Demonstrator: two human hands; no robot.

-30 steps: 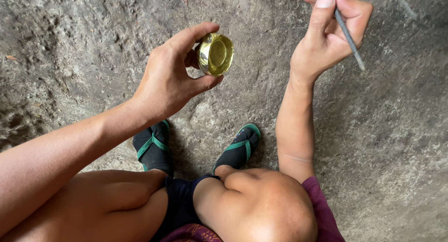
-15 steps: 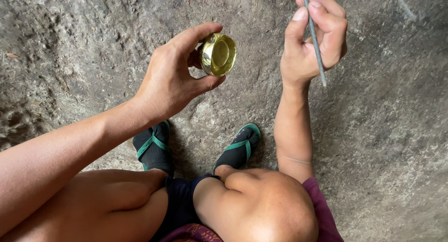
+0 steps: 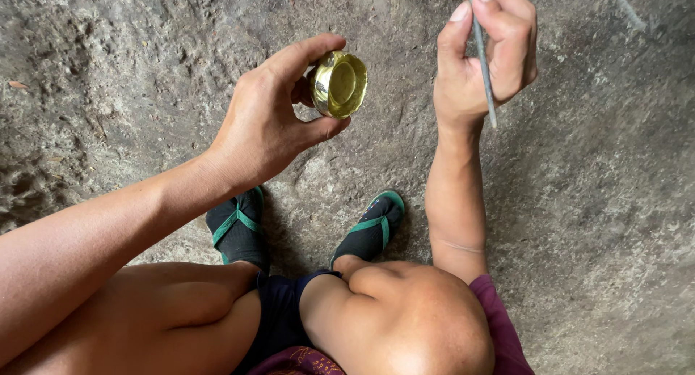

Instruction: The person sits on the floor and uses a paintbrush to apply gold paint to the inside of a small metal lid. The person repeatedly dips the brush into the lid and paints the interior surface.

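Note:
My left hand [image 3: 271, 118] holds a small shiny brass cup [image 3: 339, 83] between thumb and fingers, its hollow side turned toward me. My right hand [image 3: 486, 53] is raised to the right of it, fingers closed around a thin grey metal rod [image 3: 482, 60] that points down and slightly right; its top end runs out of the frame. The two hands are apart, with a gap between the cup and the rod. Both hang above the rough ground.
Below the hands are my bent knees [image 3: 405, 324] and two feet in dark sandals with green straps [image 3: 376, 226]. Rough grey stony ground [image 3: 601, 201] fills the rest of the view.
My right hand with the rod has swung left and turned, closer to the cup. The left hand has tilted the cup slightly; it stays in nearly the same place.

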